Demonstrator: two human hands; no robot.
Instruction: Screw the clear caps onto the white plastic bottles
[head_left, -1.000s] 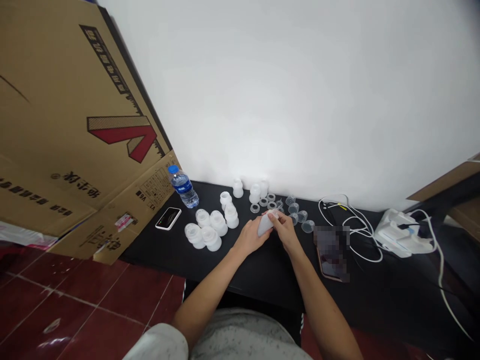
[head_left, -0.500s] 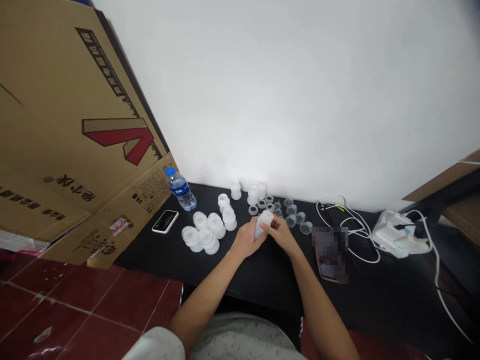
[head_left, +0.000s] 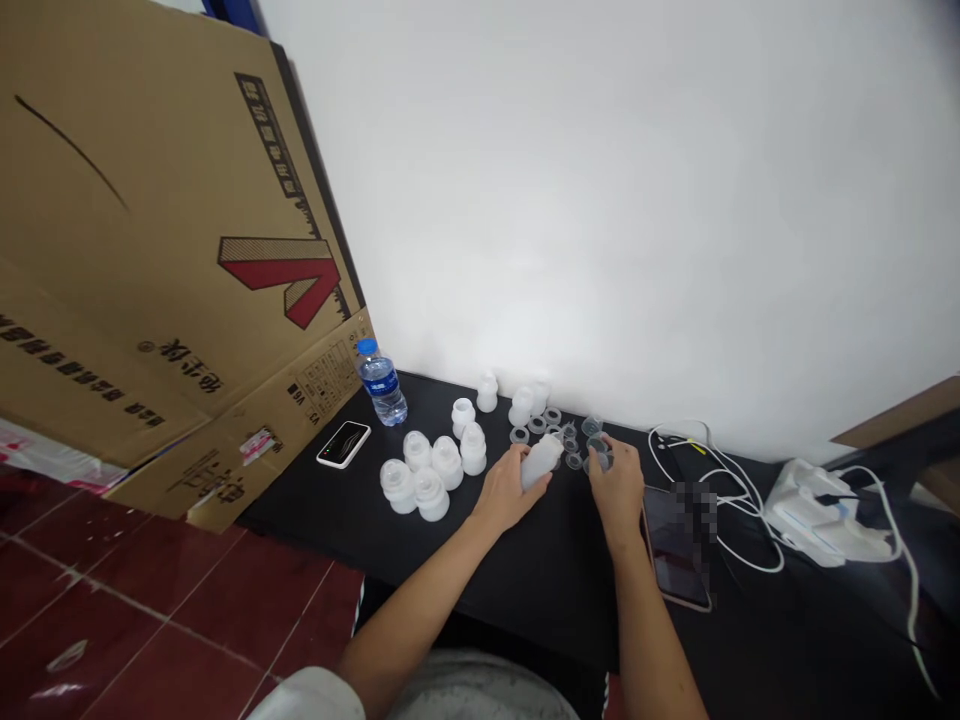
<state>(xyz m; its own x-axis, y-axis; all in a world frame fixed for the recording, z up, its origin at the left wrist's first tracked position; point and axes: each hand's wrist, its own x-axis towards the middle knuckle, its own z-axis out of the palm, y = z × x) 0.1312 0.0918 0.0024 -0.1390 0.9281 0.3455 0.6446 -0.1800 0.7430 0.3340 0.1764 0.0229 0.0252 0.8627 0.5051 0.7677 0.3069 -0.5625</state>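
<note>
My left hand is wrapped round a small white plastic bottle, its neck tilted up and to the right. My right hand reaches down at the group of clear dome caps, with thumb and fingers closed round one clear cap; part of it is hidden by the fingers. Between the hands and the wall lie several pale rings and small translucent teats. Left of my left hand stand several white bottles with clear caps.
More white bottles stand by the wall. A water bottle and a white device are at the left beside a large cardboard box. On the right are a phone, white cables and a white appliance.
My right hand has left the bottle and moved right to the clear caps. The left hand keeps the bottle, now leaning further right. The view has shifted slightly.
</note>
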